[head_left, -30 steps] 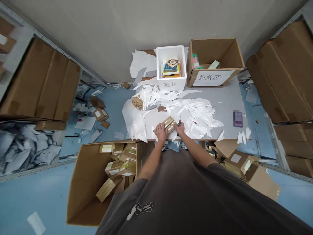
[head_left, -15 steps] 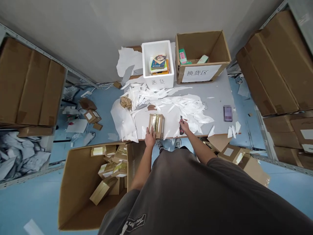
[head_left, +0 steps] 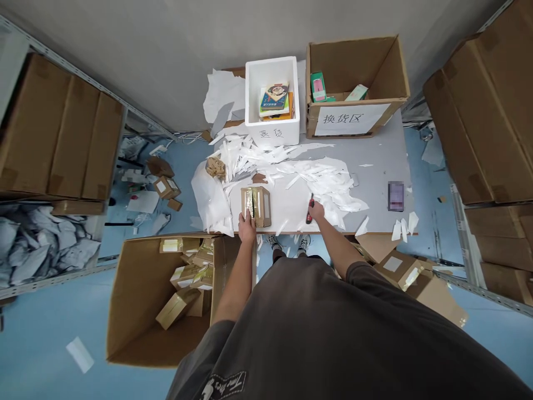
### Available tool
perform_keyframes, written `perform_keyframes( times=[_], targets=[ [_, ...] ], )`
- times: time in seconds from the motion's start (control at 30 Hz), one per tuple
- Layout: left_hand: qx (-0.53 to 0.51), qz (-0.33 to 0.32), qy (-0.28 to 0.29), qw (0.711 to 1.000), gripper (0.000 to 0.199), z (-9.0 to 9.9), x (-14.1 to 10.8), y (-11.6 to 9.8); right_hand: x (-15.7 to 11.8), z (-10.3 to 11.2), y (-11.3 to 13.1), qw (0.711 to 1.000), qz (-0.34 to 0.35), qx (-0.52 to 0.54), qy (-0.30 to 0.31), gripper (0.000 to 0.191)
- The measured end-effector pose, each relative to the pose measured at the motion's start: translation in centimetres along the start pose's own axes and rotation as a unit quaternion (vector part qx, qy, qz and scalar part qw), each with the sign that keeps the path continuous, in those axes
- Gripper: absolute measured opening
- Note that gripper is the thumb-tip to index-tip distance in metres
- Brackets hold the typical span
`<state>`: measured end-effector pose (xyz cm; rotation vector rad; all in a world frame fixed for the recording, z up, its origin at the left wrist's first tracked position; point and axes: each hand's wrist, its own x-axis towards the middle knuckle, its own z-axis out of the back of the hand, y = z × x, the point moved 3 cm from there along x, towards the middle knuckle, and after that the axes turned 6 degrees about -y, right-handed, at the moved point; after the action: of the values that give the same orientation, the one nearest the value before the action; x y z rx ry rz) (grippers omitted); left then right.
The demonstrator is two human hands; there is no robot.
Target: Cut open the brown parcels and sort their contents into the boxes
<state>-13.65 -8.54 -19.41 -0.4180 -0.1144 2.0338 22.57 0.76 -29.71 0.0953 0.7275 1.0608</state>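
Observation:
A small brown carton [head_left: 261, 206] with shiny yellowish tape and a white label lies near the front edge of the grey table [head_left: 375, 161]. My left hand [head_left: 247, 226] is on its lower left corner, fingers on the taped side. To the right, my right hand [head_left: 316, 211] is closed round a red and black cutter [head_left: 310, 209], held upright just above the table. The cutter and the carton are apart. Behind both hands spreads a heap of white paper strips [head_left: 325, 180].
At the table's back stand a white foam box [head_left: 272, 133] with books and an open carton [head_left: 358, 119] with small boxes. A phone [head_left: 396, 196] lies at right. A large open box [head_left: 141, 316] of parcels stands at lower left. Shelves with cartons flank both sides.
The carton has shifted left on the table with my left hand, and its side faces more into view. My right hand still has the cutter. The whole view has shifted slightly.

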Motion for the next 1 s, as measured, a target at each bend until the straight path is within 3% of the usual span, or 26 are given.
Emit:
perform_keyframes(
  times=[0.17, 0.27, 0.4, 0.53, 0.6, 0.67, 0.73, 0.8, 0.83, 0.9, 1.0],
  targets=[
    [-0.004, -0.010, -0.006, 1.000, 0.063, -0.3, 0.1, 0.5, 1.4, 5.7, -7.0, 0.995, -0.062, -0.034, -0.072, 0.037],
    [-0.015, -0.021, -0.020, 0.999, 0.064, -0.9, -0.1, 0.3, 0.8, 7.6, -9.1, 0.993, -0.051, -0.040, -0.102, 0.036],
    [-0.010, -0.021, -0.019, 1.000, 0.064, -1.0, 0.0, 0.1, -1.1, 6.9, -8.4, 0.992, -0.011, -0.015, -0.124, 0.036],
    [0.008, -0.042, -0.015, 0.999, 0.063, 0.1, 0.0, -0.1, -2.1, 5.0, -7.0, 0.996, 0.041, 0.033, -0.072, 0.047],
    [0.005, -0.047, -0.027, 0.999, 0.066, 0.8, 0.0, -0.2, -1.6, 4.9, -7.0, 0.998, 0.030, 0.028, -0.053, 0.052],
    [-0.010, -0.038, -0.043, 0.998, 0.068, 1.3, 0.1, -0.1, -0.9, 5.4, -6.7, 0.997, -0.002, -0.005, -0.074, 0.055],
    [-0.029, -0.030, -0.049, 0.998, 0.068, 1.5, 0.2, 0.0, -0.9, 5.9, -5.3, 0.991, -0.015, -0.035, -0.125, 0.054],
    [-0.049, -0.028, -0.049, 0.997, 0.067, 1.4, 0.2, 0.1, -2.2, 5.1, -1.8, 0.988, 0.019, -0.029, -0.148, 0.053],
    [-0.060, -0.028, -0.051, 0.997, 0.066, 1.3, 0.1, 0.1, -3.4, 4.0, 0.7, 0.990, 0.060, -0.011, -0.124, 0.053],
    [-0.091, -0.032, -0.053, 0.994, 0.065, 1.2, 0.0, 0.4, -6.4, 0.4, 6.7, 0.987, 0.156, 0.035, -0.020, 0.061],
    [-0.156, -0.041, -0.044, 0.986, 0.058, 1.3, 0.1, 1.5, -10.8, -5.3, 15.2, 0.966, 0.244, 0.057, 0.062, 0.087]
  ],
)
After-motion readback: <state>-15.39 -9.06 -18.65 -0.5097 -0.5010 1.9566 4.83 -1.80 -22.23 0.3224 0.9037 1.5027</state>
